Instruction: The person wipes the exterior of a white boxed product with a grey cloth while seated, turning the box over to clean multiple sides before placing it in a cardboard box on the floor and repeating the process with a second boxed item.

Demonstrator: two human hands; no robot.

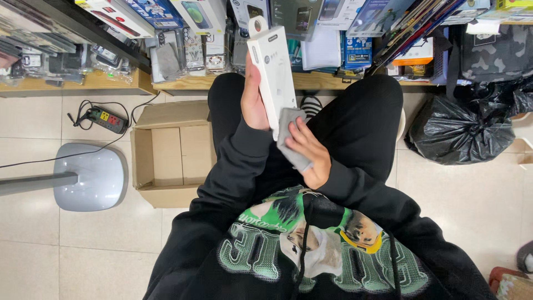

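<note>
From above, the person sits with knees apart, facing a low wooden shelf (111, 82) crammed with boxed and bagged phone accessories. The left hand (254, 100) holds a long white box (272, 75) upright in front of the lap, fingers curled round its left edge, thumb tucked behind. The box has a round hang-tab at the top, so it is retail packaging, flat and narrow. The right hand (306, 149) presses a grey cloth (291, 139) against the lower end of the box, fingers closed over the cloth and bunching it.

I would judge the box light and stiff, with a smooth, probably glossy skin that could slip if gripped only at the corners. The long edges, where the left hand already has it, look like the safest hold; the hang-tab seems too flimsy to carry it by. The cloth is soft and limp, and folds wherever the fingers push.

Around them: pale floor tiles (78, 250), an open cardboard carton (166, 155) just beside the left knee, its inside bare as far as I can see. Farther left stands the grey base of a stand (94, 178), with a cable running to a power strip (105, 119) near the shelf. To the right a full black rubbish bag (461, 130) slumps against the shelving, below a camouflage bag (494, 53).
</note>
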